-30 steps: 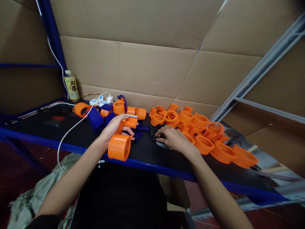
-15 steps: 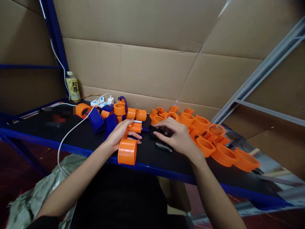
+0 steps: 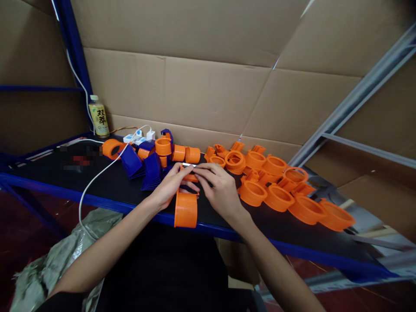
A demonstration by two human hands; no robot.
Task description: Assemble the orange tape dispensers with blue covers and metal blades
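My left hand is closed around an orange plastic tape dispenser, its round hub hanging below my fingers. A pale serrated blade strip shows along the dispenser's upper edge, beside my left thumb. My right hand has come up against the same end, with fingertips pinched together at the blade and the orange edge. Whatever sits between those right fingers is hidden. The black tabletop behind and under my right hand is mostly covered from view.
Several orange dispenser bodies stand in rows to the right. Stacked dark blue parts and more orange pieces lie left of centre. A white cable crosses the table's front edge from a power strip. A bottle stands at the back left.
My right hand has moved left from the dark items on the table to the dispenser's bladed end. My left hand has shifted slightly right with the tape dispenser.
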